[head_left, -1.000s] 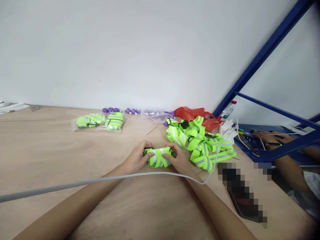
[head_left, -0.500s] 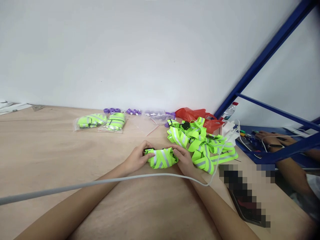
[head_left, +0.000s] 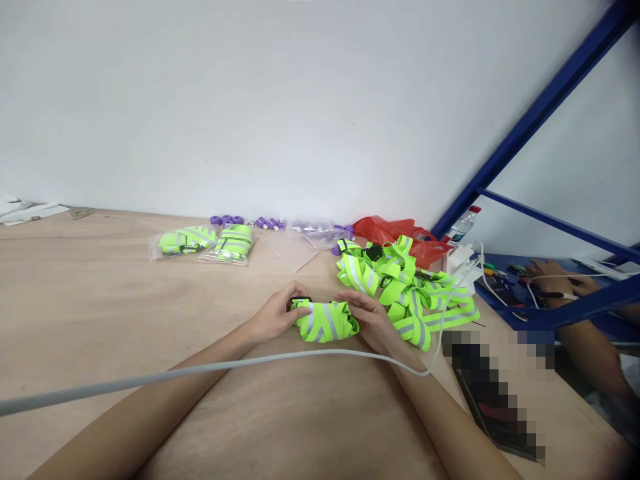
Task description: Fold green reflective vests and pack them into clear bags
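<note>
The person's bare right hand (head_left: 376,323) has slid toward three o'clock along the folded neon yellow-green fabric strap bundle with silver-grey stripes (head_left: 326,324). Its thumb, a second ago pressed on the front face, has left there; its fingers (head_left: 361,300) have straightened, and the bundle's three-o'clock end, partly covered before, shows.

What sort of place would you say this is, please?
Probably a shared indoor workroom, though I cannot be sure: a wooden table bears clear bags of lime-green straps and a loose strap heap, and another person's arm shows at the right.
</note>
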Available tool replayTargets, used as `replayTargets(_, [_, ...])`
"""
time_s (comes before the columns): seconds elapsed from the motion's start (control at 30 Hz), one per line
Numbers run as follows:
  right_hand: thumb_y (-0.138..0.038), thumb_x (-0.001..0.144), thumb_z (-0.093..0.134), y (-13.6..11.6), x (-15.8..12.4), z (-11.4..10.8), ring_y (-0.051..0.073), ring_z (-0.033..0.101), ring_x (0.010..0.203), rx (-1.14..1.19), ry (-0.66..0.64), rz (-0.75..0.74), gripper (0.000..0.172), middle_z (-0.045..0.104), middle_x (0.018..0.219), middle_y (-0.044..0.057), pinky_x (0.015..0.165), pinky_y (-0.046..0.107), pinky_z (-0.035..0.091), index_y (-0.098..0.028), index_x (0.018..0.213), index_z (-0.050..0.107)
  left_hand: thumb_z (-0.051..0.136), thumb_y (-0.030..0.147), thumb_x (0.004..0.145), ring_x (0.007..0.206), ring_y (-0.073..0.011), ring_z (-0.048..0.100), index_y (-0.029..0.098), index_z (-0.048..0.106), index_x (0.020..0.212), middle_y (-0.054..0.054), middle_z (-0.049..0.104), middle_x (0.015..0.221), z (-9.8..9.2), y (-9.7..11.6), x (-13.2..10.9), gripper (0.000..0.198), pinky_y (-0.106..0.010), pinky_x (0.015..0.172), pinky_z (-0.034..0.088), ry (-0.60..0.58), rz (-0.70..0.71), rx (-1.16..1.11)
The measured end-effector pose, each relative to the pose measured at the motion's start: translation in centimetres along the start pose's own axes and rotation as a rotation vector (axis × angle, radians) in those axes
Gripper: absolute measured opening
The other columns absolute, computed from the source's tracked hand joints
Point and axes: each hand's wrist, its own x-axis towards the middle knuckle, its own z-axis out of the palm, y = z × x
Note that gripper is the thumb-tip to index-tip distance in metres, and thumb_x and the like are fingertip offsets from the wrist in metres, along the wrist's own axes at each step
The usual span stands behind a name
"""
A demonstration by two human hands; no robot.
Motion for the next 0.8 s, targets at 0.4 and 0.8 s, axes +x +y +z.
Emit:
replayTargets(0.4, [-0.042,0.064,0.088,-1.2,-0.5,0.1,0.019,0.069,0.08,-0.112,-0.134,0.197,0.043,0.077,0.097,0.005,0.073,0.031,0.052,-0.023,0.101,0.081,0.064,0.038,0.093,0.089,-0.0179,0.057,0.02,0.053,0.104,-0.003,0.061,0.1,0.2,0.6,-0.3,0.024,-0.03,0.08,0.048,-0.039,0.009,-0.019])
replayTargets(0.8, [-0.039,0.073,0.072,-0.2,-0.2,1.3,0.022,0.069,0.084,-0.375,0.175,-0.13,0.029,0.079,0.095,0.005,0.073,0.034,0.053,-0.022,0.095,0.081,0.061,0.035,0.092,0.092,-0.0197,0.058,0.021,0.054,0.098,-0.003,0.063,0.096,-0.3,1.8,0.0,0.017,-0.031,0.082,0.047,-0.107,0.062,0.083])
